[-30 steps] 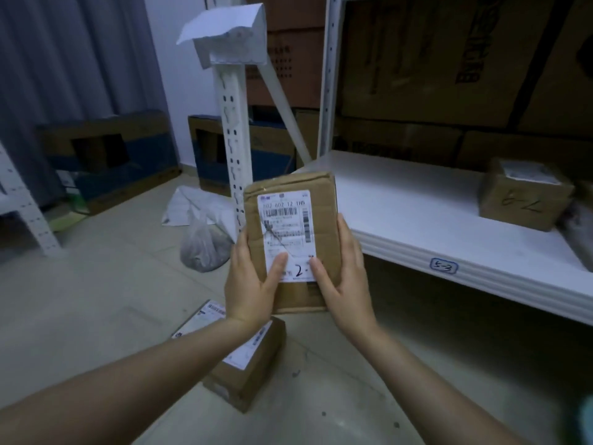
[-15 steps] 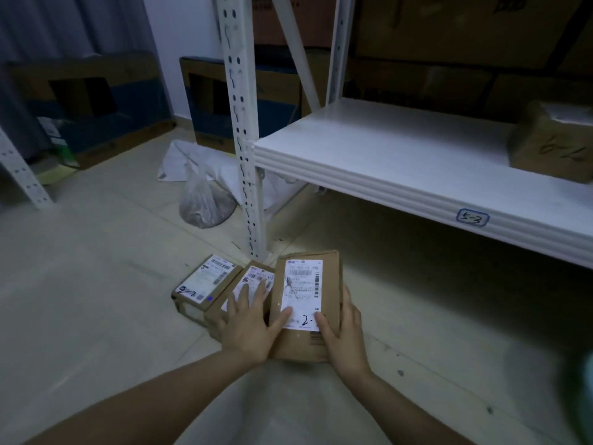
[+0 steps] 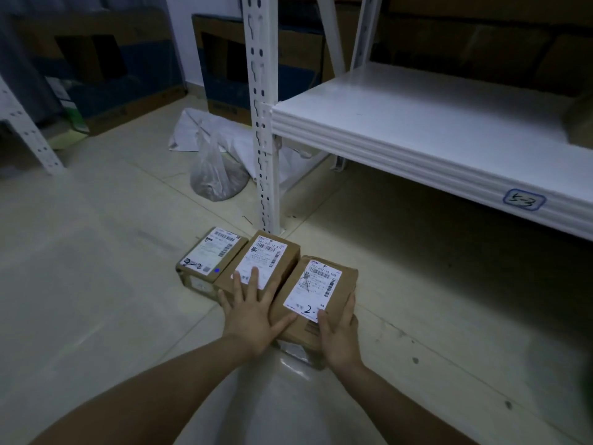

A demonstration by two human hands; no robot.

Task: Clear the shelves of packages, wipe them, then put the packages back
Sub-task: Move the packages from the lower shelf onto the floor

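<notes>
Head view looks down at three brown cardboard packages lying flat in a row on the tiled floor [image 3: 96, 252], just in front of a white upright post [image 3: 261, 123]; each carries a white shipping label facing up. Farthest left lies the left package [image 3: 210, 263], marked "9-2" in black pen; the middle package [image 3: 263, 261] touches it on one side and the right package [image 3: 321, 293], marked "2", on the other. On the middle package the left hand [image 3: 253, 313] rests flat, fingers [image 3: 255, 277] straight and spread, its thumb reaching across to the edge of the right package. At the near right corner of the right package, the right hand [image 3: 338, 332] grips, thumb on top at the label's lower edge and fingers [image 3: 349, 303] wrapped along the side. To the right, the white shelf [image 3: 417, 123] stands above the floor, well apart from the three packages; its front lip bears a blue-outlined tag [image 3: 524, 199] reading "5-3". Behind the post a clear plastic bag [image 3: 215, 175] sits on the floor.
</notes>
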